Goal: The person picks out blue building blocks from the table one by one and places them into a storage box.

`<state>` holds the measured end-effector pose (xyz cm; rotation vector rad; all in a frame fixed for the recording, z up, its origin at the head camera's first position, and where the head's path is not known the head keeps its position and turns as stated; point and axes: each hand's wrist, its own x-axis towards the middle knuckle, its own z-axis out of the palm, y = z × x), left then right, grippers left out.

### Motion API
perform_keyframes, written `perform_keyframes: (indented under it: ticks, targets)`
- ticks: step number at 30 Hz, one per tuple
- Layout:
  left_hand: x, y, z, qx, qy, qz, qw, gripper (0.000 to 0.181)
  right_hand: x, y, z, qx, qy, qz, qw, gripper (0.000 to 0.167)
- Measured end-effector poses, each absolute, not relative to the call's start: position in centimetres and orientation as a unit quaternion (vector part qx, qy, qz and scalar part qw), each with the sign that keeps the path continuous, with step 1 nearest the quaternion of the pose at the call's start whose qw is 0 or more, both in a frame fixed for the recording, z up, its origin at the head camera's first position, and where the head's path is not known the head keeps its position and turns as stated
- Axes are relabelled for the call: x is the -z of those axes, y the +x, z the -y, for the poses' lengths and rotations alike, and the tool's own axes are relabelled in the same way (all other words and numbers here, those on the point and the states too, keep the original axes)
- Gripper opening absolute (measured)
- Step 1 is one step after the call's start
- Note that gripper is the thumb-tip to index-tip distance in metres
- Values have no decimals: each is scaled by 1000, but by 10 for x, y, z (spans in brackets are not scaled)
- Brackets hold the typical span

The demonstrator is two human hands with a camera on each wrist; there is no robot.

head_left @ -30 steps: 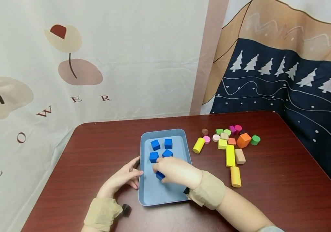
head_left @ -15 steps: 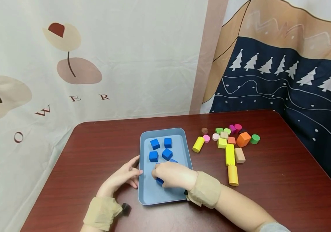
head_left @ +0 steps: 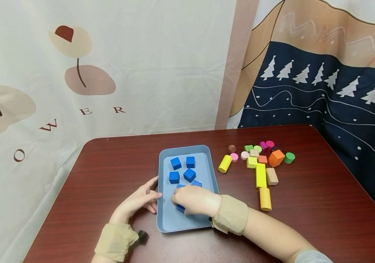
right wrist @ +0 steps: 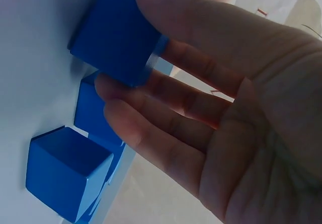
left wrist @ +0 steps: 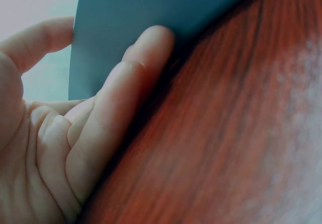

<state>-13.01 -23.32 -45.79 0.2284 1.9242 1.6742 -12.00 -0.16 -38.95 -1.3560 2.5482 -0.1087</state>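
Note:
A blue-grey tray (head_left: 167, 223) lies on the table with several blue cubes (head_left: 174, 177) in it. Over its middle, my right hand (head_left: 195, 199) pinches one blue cube (right wrist: 118, 38) between thumb and fingers, partly hidden in the head view. More cubes (right wrist: 68, 173) sit close to that hand in the right wrist view, and its lower fingers reach in front of one. My left hand (head_left: 143, 197) touches the tray's left side. In the left wrist view its fairly straight fingers (left wrist: 115, 103) lie against the outer wall, and the thumb meets the rim.
Right of the tray lie loose coloured blocks, among them a yellow cylinder (head_left: 225, 164), a yellow bar (head_left: 261, 176), an orange block (head_left: 276, 158) and a green cylinder (head_left: 289, 157). Printed curtains (head_left: 161, 73) hang behind the brown table (head_left: 118, 157).
My right hand has shifted slightly toward the tray's near end with the cube, and cubes it covered now show behind it. The left hand stays on the tray's side.

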Motion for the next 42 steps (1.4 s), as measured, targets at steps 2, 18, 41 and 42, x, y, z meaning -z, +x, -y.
perform_keyframes:
  ticks: [2,18,41,42]
  targets:
    - [457,-130,233,-625,85,-721,287,80,391,-120,2,32,-468,-874,123,20]
    - [459,-131,235,-618,88,-725,289,80,389,-116,5,-4,-479,-871,113,22]
    - [444,-126,240,-581,75,-758,287,75,349,-131,-30,71,-452,-885,91,41]
    - [442,-126,240,-573,75,-765,285,73,346,-132,-35,80,-445,-888,87,40]
